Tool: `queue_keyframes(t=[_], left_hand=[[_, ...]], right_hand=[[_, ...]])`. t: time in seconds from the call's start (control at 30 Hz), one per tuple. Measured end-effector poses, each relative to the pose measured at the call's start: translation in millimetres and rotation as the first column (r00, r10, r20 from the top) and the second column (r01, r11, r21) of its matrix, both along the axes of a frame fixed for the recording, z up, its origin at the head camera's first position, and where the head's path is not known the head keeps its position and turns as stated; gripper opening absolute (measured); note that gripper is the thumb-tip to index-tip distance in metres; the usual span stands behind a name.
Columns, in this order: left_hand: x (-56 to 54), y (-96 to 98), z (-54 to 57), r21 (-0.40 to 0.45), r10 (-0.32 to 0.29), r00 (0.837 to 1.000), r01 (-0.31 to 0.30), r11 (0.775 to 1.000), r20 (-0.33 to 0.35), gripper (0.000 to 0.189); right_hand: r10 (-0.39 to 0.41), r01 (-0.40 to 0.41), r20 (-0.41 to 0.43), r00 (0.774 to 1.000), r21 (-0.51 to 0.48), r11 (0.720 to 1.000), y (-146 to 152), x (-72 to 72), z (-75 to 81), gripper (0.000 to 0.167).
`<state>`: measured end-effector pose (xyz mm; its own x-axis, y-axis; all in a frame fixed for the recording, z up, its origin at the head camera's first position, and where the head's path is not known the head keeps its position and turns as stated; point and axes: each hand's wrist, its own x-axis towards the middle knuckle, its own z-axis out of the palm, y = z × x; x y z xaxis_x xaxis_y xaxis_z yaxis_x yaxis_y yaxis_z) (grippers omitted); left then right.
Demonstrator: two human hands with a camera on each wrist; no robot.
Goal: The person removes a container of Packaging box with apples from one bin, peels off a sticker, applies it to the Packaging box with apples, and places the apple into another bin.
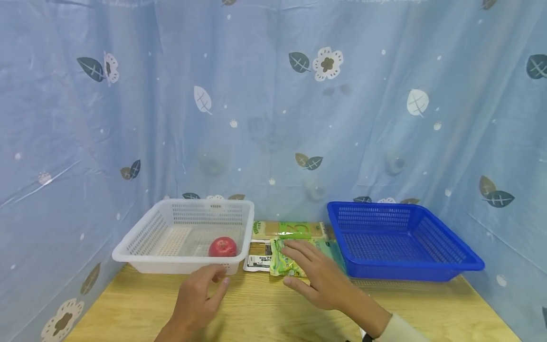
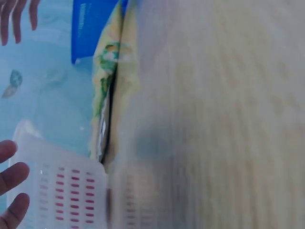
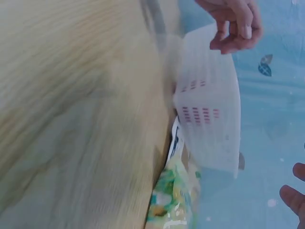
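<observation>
My left hand (image 1: 197,295), fingers loosely bent and holding nothing, hovers before the front wall of the white basket (image 1: 179,264). Inside that basket a red apple (image 1: 222,247) sits at the front right, beside a clear plastic tray (image 1: 193,243). With fingers spread and nothing held, my right hand (image 1: 318,270) reaches over a yellow-green packet (image 1: 279,259), hiding part of it. A white and brown packet (image 1: 259,256) lies to the left of this one. Farther back is a tan and green packet (image 1: 273,230). The right wrist view shows the yellow-green packet (image 3: 171,200) near the basket.
On the right stands a blue basket (image 1: 410,271), with a teal-green packet (image 1: 335,251) at its left side. The wooden table (image 1: 256,313) stretches toward me. A blue patterned curtain (image 1: 273,118) hangs close behind and along both sides.
</observation>
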<state>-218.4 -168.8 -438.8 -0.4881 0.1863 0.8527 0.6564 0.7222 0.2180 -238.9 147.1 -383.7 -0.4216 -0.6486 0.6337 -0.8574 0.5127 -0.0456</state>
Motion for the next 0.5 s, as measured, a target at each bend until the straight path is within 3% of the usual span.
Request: queue_keyframes(t=[0.13, 0.27, 0.4, 0.47, 0.5], left_hand=[[-3.5, -5.2, -2.4, 0.187, 0.011, 0.999, -0.019, 0.982, 0.042, 0.017], [-6.2, -12.6, -5.9, 0.382, -0.028, 0.988, -0.033, 0.923, 0.155, 0.024], [-10.9, -19.5, -10.0, 0.560, -0.076, 0.950, -0.112, 0.821, 0.302, 0.023], [-13.4, -22.5, -11.0, 0.638, -0.095, 0.924, -0.179, 0.749, 0.370, 0.022], [-14.8, -23.7, -10.9, 0.682, -0.112, 0.913, -0.207, 0.702, 0.392, 0.023]], right_hand=[[0.038, -0.034, 0.100, 0.994, -0.038, 0.999, -18.8, -10.3, 3.9, 0.053], [0.034, -0.020, 0.197, 0.980, -0.076, 0.997, -35.2, -18.0, 5.5, 0.051], [0.062, -0.019, 0.311, 0.948, -0.140, 0.990, -49.6, -26.5, 10.4, 0.053], [0.105, -0.039, 0.368, 0.924, -0.183, 0.982, -57.6, -31.1, 16.0, 0.053], [0.119, -0.043, 0.391, 0.913, -0.197, 0.979, -62.0, -33.6, 19.2, 0.053]])
